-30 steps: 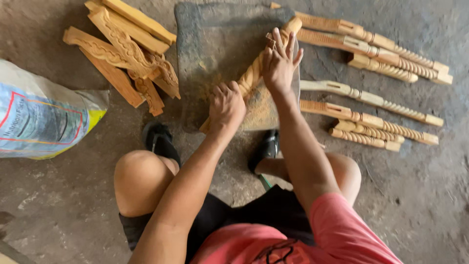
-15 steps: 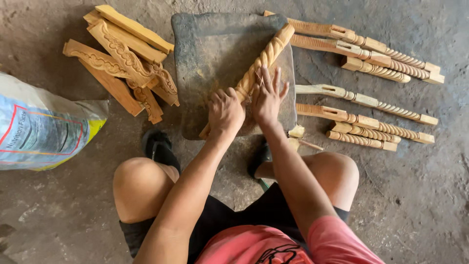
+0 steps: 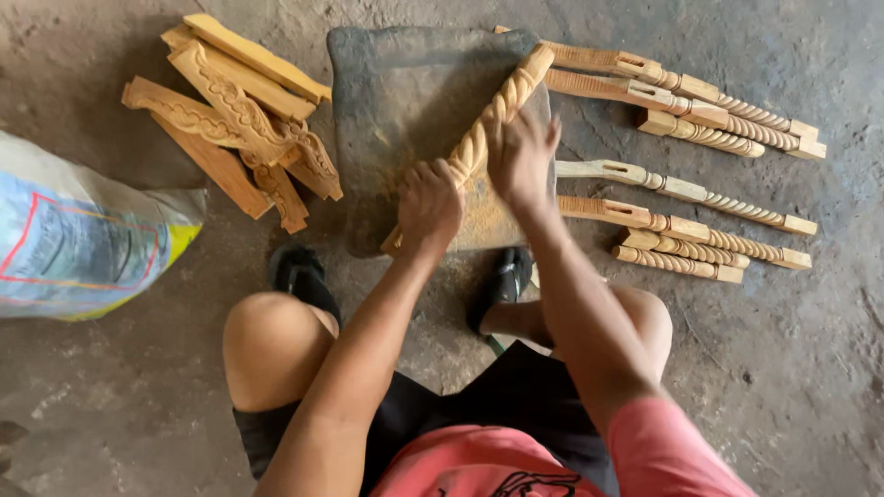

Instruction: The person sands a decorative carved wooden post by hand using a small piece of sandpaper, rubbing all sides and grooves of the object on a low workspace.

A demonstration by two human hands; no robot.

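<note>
A twisted, rope-carved wooden spindle (image 3: 502,106) lies slanted across a dark grey slab (image 3: 396,101) on the ground. My left hand (image 3: 428,204) grips its lower part near the slab's front edge. My right hand (image 3: 520,158) presses on the middle of the spindle, fingers bent over it; whether something is under the palm is hidden. Pale sawdust (image 3: 483,216) lies on the slab beneath both hands.
Several carved flat wooden pieces (image 3: 235,115) are piled left of the slab. Several turned, twisted spindles (image 3: 686,170) lie in rows to the right. A printed plastic sack (image 3: 83,244) sits far left. My knees and black sandals (image 3: 299,271) are just below the slab.
My right hand has slid down the spindle from its upper end toward my left hand. The left hand has kept its grip.
</note>
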